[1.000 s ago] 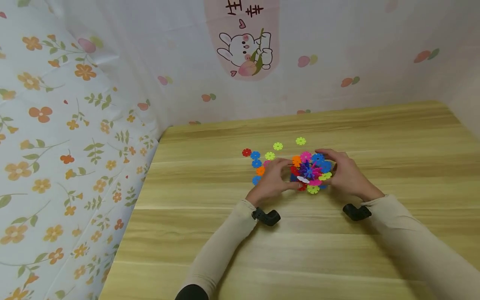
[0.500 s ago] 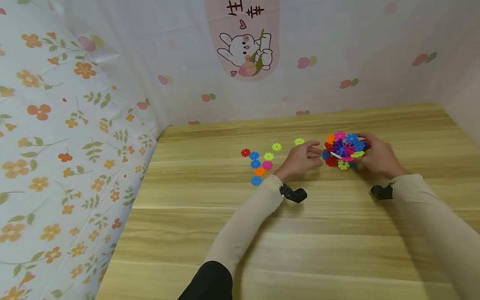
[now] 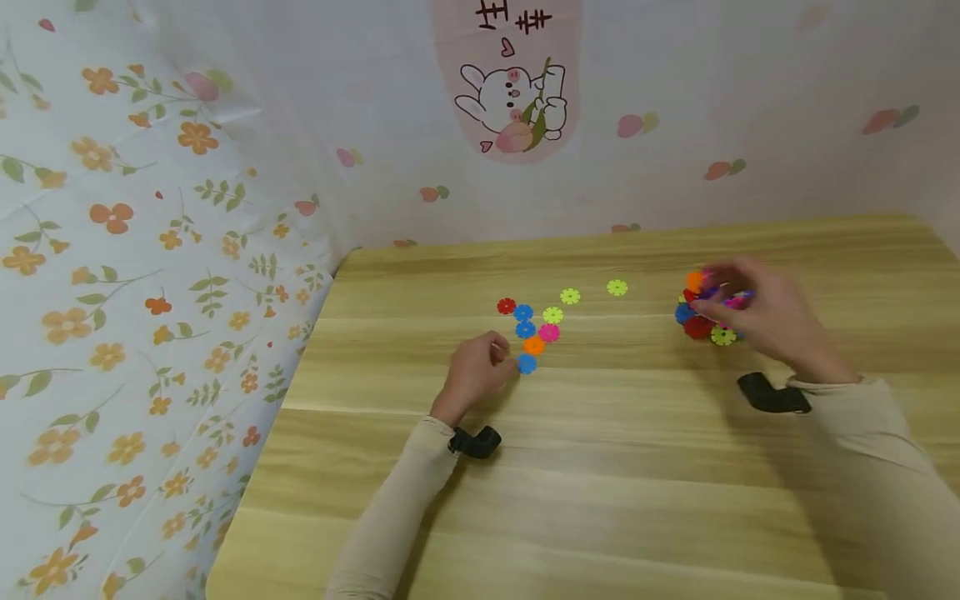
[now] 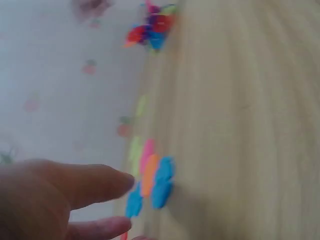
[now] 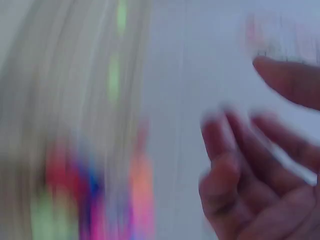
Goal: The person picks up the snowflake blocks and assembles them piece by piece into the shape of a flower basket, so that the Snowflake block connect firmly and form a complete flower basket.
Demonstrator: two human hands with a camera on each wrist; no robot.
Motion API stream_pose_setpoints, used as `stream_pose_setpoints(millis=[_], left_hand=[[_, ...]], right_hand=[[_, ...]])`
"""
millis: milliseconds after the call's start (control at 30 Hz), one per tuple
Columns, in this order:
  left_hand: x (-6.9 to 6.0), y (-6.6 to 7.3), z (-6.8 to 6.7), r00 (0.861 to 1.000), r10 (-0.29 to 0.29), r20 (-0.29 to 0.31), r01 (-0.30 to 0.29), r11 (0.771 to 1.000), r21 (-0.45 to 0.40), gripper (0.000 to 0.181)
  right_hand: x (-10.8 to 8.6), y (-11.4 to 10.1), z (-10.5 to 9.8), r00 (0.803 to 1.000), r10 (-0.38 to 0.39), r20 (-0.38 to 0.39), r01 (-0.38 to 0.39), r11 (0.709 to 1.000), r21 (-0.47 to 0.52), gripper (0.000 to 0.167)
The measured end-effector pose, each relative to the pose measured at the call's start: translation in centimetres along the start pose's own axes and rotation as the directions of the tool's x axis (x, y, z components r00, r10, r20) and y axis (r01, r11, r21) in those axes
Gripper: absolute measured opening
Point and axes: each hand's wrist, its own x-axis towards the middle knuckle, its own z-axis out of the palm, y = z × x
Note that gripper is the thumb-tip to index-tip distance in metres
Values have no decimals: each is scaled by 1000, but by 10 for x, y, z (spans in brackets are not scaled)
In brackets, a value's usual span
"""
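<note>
Several coloured notched discs lie flat on the wooden table, among them a blue disc (image 3: 527, 363), an orange disc (image 3: 534, 345) and a red disc (image 3: 506, 306). My left hand (image 3: 476, 375) is just left of the blue disc, fingers relaxed and nothing gripped; whether its thumb touches the disc I cannot tell. In the left wrist view its fingers (image 4: 100, 185) point toward the discs. At the right, a many-coloured cluster of joined discs (image 3: 698, 327) rests on the table. Over its right side hovers my right hand (image 3: 772, 317), blurred, its fingers loosely bent and holding nothing in the right wrist view.
Between the loose discs and the cluster, a yellow-green disc (image 3: 617, 287) lies by itself toward the back. A printed cloth (image 3: 375, 100) hangs behind the table (image 3: 585, 500), and a floral one (image 3: 150, 275) runs down its left side.
The cluster has been carried right and let go by both hands. My left hand has swung left to the loose discs, while the right has risen slightly over the cluster.
</note>
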Motion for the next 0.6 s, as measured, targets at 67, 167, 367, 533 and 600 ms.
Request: stream_pose_setpoints(millis=[67, 167, 367, 533, 600], left_hand=[[0, 4, 8, 1000, 12, 3, -12, 997, 79, 33], [3, 16, 17, 1000, 29, -4, -27, 970, 243, 37], [3, 28, 21, 1000, 14, -15, -5, 887, 462, 26], [0, 14, 13, 999, 48, -1, -46, 956, 290, 19], [-2, 7, 8, 998, 60, 0, -60, 992, 108, 13]], right_hand=[[11, -27, 29, 992, -100, 80, 99, 995, 17, 33], [33, -56, 78, 948, -192, 253, 197, 980, 8, 25], [58, -76, 143, 911, -217, 351, 277, 952, -133, 28], [60, -84, 160, 919, -181, 351, 274, 933, -234, 22], [60, -87, 162, 920, -187, 344, 279, 930, -241, 15]])
